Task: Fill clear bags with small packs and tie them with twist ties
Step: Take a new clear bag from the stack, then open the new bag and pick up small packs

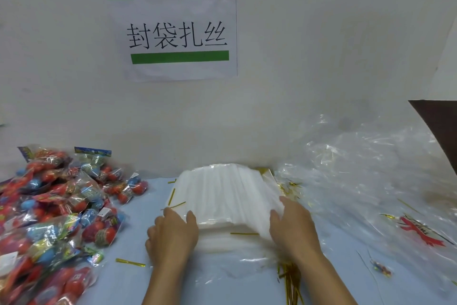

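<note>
A thick white stack of clear bags (pixel 222 193) lies in the middle of the light blue table (pixel 138 280). My left hand (pixel 173 235) rests on its near left corner, thumb on top of the stack. My right hand (pixel 294 225) grips the near right edge, lifting the top sheets with its fingers under them. Small colourful packs (pixel 54 210) with red and blue balls are heaped at the left. Gold twist ties (pixel 289 277) lie in a bunch under my right forearm, and loose ones (pixel 130 262) are scattered around the stack.
Crumpled clear plastic (pixel 371 176) piles up at the right, with a red-printed bag (pixel 420 230) on it. A white wall with a paper sign (pixel 178 32) stands right behind the table. A dark object (pixel 440 126) juts in at the right edge.
</note>
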A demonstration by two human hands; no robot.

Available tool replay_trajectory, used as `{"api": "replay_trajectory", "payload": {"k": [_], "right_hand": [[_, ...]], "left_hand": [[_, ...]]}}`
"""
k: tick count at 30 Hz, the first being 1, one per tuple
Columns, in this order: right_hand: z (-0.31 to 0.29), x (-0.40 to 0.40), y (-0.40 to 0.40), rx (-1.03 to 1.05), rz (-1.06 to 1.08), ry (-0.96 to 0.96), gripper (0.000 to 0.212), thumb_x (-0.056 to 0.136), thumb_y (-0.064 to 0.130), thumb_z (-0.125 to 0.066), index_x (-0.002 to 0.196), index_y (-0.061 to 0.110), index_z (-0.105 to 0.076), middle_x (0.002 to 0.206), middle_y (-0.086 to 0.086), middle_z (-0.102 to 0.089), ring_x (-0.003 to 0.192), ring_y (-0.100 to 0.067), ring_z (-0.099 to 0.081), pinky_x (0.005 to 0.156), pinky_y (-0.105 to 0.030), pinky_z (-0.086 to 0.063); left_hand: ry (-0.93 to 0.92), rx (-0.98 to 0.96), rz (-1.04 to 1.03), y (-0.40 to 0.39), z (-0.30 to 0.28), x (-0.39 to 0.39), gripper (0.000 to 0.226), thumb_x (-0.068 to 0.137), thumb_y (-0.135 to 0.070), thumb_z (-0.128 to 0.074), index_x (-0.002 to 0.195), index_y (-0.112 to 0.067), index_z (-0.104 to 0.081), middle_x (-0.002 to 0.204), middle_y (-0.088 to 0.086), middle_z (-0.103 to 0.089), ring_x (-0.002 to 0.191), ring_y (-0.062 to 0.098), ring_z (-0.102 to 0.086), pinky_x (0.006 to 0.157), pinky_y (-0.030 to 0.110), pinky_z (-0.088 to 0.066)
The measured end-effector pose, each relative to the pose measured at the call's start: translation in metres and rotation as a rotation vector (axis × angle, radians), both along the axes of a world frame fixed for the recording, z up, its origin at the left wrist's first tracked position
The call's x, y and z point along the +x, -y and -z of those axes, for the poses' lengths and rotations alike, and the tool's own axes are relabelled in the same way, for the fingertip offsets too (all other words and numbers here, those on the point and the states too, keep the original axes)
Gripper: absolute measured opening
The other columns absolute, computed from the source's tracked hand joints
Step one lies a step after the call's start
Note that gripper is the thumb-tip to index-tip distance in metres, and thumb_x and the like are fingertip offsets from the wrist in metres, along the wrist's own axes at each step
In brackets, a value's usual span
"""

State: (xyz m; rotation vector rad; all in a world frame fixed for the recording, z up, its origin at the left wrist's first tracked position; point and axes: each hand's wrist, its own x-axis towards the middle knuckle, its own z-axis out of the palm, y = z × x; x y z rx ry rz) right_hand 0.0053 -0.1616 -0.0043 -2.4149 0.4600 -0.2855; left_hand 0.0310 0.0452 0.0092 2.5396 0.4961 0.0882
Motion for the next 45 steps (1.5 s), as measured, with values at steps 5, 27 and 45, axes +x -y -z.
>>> {"api": "replay_trajectory", "payload": {"k": [5, 27, 45], "right_hand": [[0.001, -0.001, -0.007, -0.133, -0.037, -0.069, 0.033, 0.098, 0.030, -0.046, 0.069, 0.023, -0.033, 0.087, 0.003, -0.047, 0.106, -0.030, -0.055, 0.076, -0.032, -0.041], [-0.007, 0.002, -0.016, 0.137, 0.113, 0.321, 0.019, 0.093, 0.011, -0.059, 0.083, 0.018, -0.074, 0.084, 0.006, -0.070, 0.085, -0.018, -0.064, 0.073, -0.031, -0.051], [0.000, 0.008, 0.007, 0.006, 0.120, -0.057, 0.013, 0.100, 0.014, -0.045, 0.104, 0.010, -0.056, 0.111, -0.009, -0.062, 0.088, -0.022, -0.049, 0.071, -0.027, -0.036]], "left_hand": [[-0.025, 0.059, 0.056, 0.001, 0.004, 0.000, 0.051, 0.104, -0.045, -0.034, 0.147, -0.018, -0.040, 0.146, 0.008, -0.044, 0.130, 0.032, -0.044, 0.108, 0.041, -0.036], [0.558, -0.083, 0.181, 0.027, 0.003, 0.001, 0.039, 0.097, -0.024, -0.056, 0.136, -0.021, -0.055, 0.140, 0.000, -0.051, 0.139, 0.022, -0.033, 0.108, 0.038, -0.024], [0.339, 0.006, 0.758, 0.053, 0.031, -0.002, 0.033, 0.101, -0.038, -0.046, 0.133, -0.044, -0.050, 0.155, -0.022, -0.025, 0.144, -0.004, -0.014, 0.109, 0.022, -0.006]]}}
